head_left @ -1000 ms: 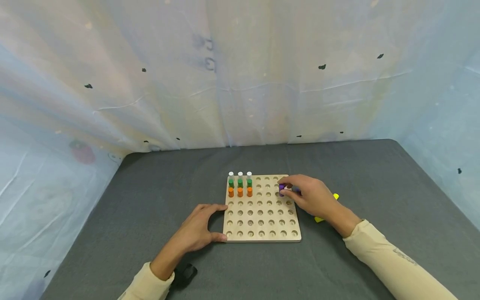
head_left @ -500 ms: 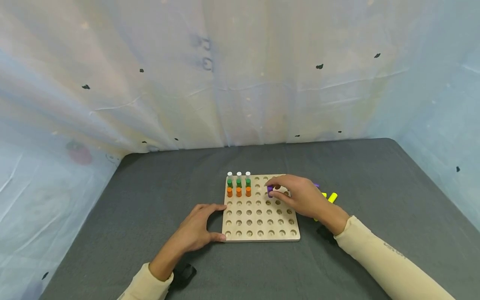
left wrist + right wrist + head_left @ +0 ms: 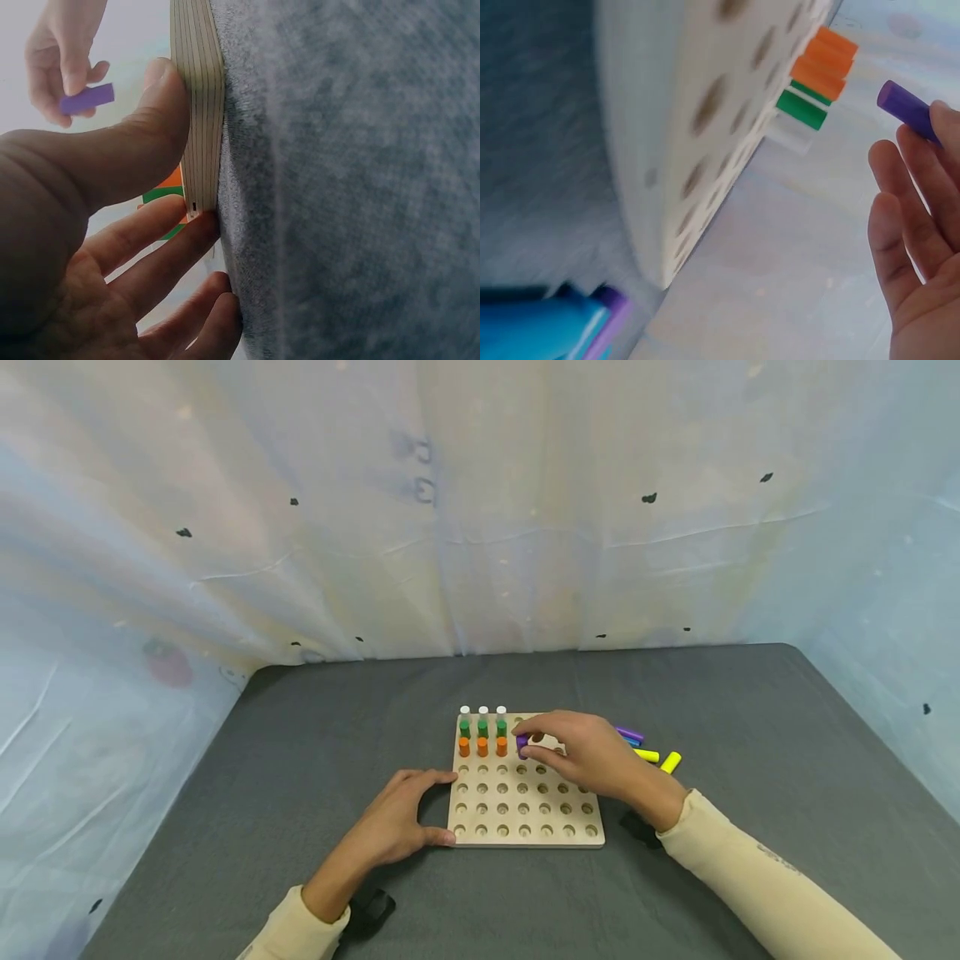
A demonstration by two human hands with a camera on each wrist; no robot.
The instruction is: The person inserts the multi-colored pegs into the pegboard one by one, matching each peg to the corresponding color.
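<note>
A wooden peg board point(image 3: 492, 819) with rows of round holes lies on the grey cloth. Three white pegs point(image 3: 483, 712), three green pegs point(image 3: 482, 729) and three orange pegs point(image 3: 482, 747) stand upright at its far left. Between thumb and fingertips my right hand point(image 3: 588, 753) pinches a purple peg point(image 3: 522, 746), held above the board just right of the orange row. In the right wrist view that purple peg point(image 3: 909, 112) is apart from the board. My left hand point(image 3: 393, 818) rests thumb and fingers, mostly straight, against the board's left edge.
Beyond the board's right side lie loose yellow pegs point(image 3: 671, 762), a purple peg point(image 3: 630, 733) and a blue peg point(image 3: 632, 741). A pale sheet point(image 3: 525, 527) hangs behind the grey table point(image 3: 360, 710) and along its sides.
My right hand has carried the purple peg leftward across the board, towards the orange row. More loose pegs show at the right. The left hand stays at the board's edge.
</note>
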